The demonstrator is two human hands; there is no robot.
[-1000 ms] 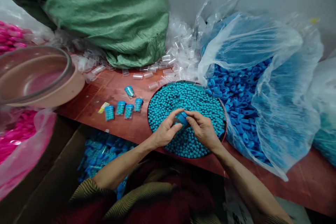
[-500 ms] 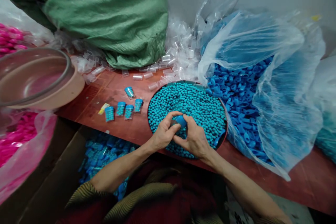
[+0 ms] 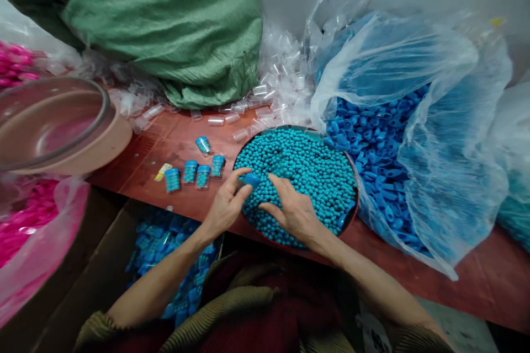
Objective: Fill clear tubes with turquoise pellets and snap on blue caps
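Observation:
My left hand (image 3: 227,201) grips a small container with a blue cap (image 3: 250,179) between thumb and fingers, at the left rim of a round tub. Most of the container's body is hidden by the fingers. Over the tub's front part is my right hand (image 3: 295,208), thumb and fingers apart, holding nothing. Turquoise beads (image 3: 306,162) fill the tub beneath both hands. To the left, several small clear containers (image 3: 190,171) with blue caps and turquoise beads inside stand on the red-brown table; one farther back (image 3: 202,145) is tilted.
At right, an open plastic bag (image 3: 451,176) holds blue plastic caps (image 3: 372,138). Clear empty tubes (image 3: 285,83) lie heaped behind the tub beside a green sack (image 3: 174,27). Basins (image 3: 99,149) stand at left. Below the table edge, a box holds filled blue-capped containers (image 3: 165,253).
My hands have come apart. The left has moved left with the blue-capped container, while the right has let go of it and spread its fingers over the beads.

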